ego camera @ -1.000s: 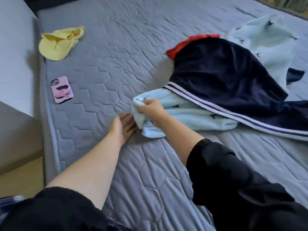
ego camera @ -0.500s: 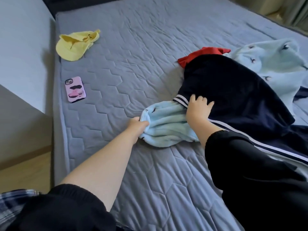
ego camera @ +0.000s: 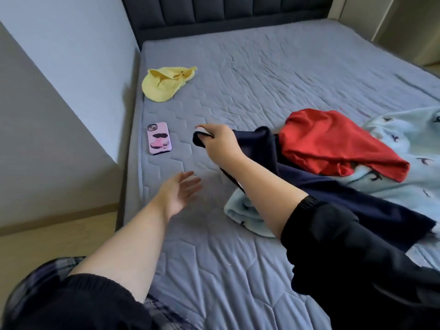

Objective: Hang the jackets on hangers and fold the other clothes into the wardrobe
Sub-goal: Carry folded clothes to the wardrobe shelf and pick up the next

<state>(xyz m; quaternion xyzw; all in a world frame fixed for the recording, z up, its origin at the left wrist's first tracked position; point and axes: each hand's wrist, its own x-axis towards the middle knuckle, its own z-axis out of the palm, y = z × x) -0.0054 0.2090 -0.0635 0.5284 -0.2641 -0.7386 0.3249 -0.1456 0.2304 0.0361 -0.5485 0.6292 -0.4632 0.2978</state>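
Navy garment (ego camera: 345, 201) hem pinched by your right hand (ego camera: 220, 146) fingers, probably for spreading; left hand (ego camera: 178, 194) fingers spread, empty.

Bed (ego camera: 262, 75): grey-blue quilted mattress cover, dark padded headboard (ego camera: 226, 13) at top of frame. Lying on it: yellow garment (ego camera: 164, 85), crumpled, upper left; phone (ego camera: 159, 138) in pink case, face down, left of centre; light blue fleece garment (ego camera: 247, 214) with small dark motifs, right side.
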